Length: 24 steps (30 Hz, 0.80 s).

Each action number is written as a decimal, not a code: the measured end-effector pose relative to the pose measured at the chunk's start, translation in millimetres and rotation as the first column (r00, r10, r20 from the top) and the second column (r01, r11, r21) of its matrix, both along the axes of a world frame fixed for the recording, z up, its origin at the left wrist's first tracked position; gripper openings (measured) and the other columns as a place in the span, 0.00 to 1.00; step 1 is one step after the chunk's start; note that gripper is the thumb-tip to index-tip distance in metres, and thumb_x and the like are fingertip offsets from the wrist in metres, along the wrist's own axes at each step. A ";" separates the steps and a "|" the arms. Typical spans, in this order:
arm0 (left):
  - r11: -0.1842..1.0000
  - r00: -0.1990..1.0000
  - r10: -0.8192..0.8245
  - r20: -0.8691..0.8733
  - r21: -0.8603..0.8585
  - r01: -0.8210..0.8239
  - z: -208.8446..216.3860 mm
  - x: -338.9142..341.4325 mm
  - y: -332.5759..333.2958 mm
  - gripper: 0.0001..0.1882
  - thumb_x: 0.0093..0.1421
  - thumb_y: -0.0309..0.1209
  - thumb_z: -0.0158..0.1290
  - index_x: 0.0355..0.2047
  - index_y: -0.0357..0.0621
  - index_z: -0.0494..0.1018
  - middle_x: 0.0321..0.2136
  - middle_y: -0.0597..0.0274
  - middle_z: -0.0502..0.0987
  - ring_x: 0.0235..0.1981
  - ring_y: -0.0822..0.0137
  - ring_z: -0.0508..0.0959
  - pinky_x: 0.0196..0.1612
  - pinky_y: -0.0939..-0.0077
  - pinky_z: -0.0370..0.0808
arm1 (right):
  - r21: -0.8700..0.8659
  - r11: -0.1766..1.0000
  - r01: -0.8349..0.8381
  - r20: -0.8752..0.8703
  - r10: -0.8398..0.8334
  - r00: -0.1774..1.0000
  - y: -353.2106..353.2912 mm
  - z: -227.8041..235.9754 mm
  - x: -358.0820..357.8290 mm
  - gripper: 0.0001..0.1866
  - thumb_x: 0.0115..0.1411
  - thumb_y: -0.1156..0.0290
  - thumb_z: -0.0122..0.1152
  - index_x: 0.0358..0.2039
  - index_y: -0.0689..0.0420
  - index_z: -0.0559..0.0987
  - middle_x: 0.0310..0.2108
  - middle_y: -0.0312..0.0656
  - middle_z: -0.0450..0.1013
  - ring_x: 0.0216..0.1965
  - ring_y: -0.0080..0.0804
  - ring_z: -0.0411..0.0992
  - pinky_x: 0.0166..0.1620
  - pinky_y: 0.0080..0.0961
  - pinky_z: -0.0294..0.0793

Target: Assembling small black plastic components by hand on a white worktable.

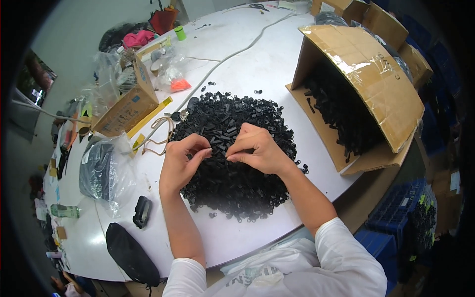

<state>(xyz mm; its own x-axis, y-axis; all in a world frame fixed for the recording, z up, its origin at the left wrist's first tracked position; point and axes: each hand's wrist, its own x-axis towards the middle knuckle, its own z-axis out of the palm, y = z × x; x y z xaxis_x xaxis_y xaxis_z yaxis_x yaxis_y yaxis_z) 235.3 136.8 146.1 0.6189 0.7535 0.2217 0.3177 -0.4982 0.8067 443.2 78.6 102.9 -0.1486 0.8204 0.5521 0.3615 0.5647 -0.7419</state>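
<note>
A broad heap of small black zipper pulls [237, 193], many with a ring-shaped end, lies on the white table [227, 242] in front of me. Over the left part of the heap, my left hand [184, 161] is closed, thumb and forefinger pinched together. My right hand [260, 148] faces it a short way off, its fingertips pinched too. Whatever is between either set of fingertips is too small and dark against the heap to make out.
An open cardboard box [366, 74] lies on its side at the right, more black pieces inside. At left stand a smaller carton [126, 109] and a plastic-wrapped bundle [99, 168]. A black pouch [131, 252] and black case [142, 212] lie nearby. A grey cable [237, 52] crosses behind.
</note>
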 end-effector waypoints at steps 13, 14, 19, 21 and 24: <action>0.997 0.999 -0.046 -0.027 0.063 0.048 0.2 -3.7 -0.7 0.05 0.51 0.20 0.58 0.28 0.36 0.73 0.20 0.58 0.77 0.20 0.70 0.76 0.26 0.80 0.71 | -0.301 0.954 -0.015 -0.129 -0.025 0.991 -7.4 3.0 -5.7 0.04 0.61 0.75 0.53 0.34 0.61 0.74 0.22 0.39 0.66 0.17 0.21 0.62 0.23 0.20 0.63; 0.997 0.998 -0.049 -0.042 0.060 0.052 0.8 -4.1 -0.4 0.05 0.51 0.20 0.58 0.28 0.36 0.73 0.20 0.58 0.76 0.20 0.71 0.76 0.26 0.80 0.71 | -0.241 0.970 0.028 -0.073 -0.047 0.996 -7.2 4.7 -5.4 0.04 0.61 0.75 0.54 0.35 0.62 0.73 0.23 0.40 0.67 0.18 0.24 0.64 0.25 0.22 0.65; 0.996 0.997 -0.049 -0.067 0.070 0.053 3.8 -7.2 -0.6 0.05 0.50 0.21 0.58 0.28 0.37 0.74 0.20 0.59 0.76 0.19 0.71 0.75 0.25 0.80 0.71 | -0.038 0.995 0.096 0.126 -0.091 0.988 -7.3 1.7 -6.9 0.07 0.61 0.70 0.54 0.34 0.61 0.73 0.29 0.48 0.68 0.31 0.46 0.69 0.35 0.36 0.69; 0.996 0.999 -0.007 -0.038 0.092 0.011 4.2 -10.8 -0.8 0.05 0.50 0.20 0.58 0.28 0.37 0.74 0.19 0.60 0.77 0.19 0.72 0.75 0.25 0.80 0.70 | -0.058 0.996 0.073 0.146 -0.064 0.987 -8.0 1.3 -8.5 0.07 0.61 0.70 0.53 0.34 0.61 0.72 0.29 0.48 0.67 0.30 0.46 0.69 0.35 0.36 0.69; 0.996 0.998 0.010 -0.055 0.085 -0.006 7.2 -14.8 -1.5 0.04 0.50 0.20 0.58 0.28 0.37 0.74 0.19 0.60 0.77 0.19 0.72 0.75 0.25 0.80 0.71 | -0.085 0.995 0.054 0.197 -0.036 0.980 -9.5 2.3 -6.8 0.08 0.60 0.69 0.53 0.30 0.61 0.72 0.26 0.47 0.66 0.27 0.44 0.67 0.33 0.36 0.68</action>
<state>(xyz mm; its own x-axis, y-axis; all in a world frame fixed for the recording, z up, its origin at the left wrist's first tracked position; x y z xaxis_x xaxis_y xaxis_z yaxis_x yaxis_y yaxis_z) 220.5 135.3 153.3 0.6261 0.7385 0.2502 0.3650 -0.5611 0.7430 436.4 69.0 105.3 -0.2081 0.8734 0.4404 0.5278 0.4793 -0.7012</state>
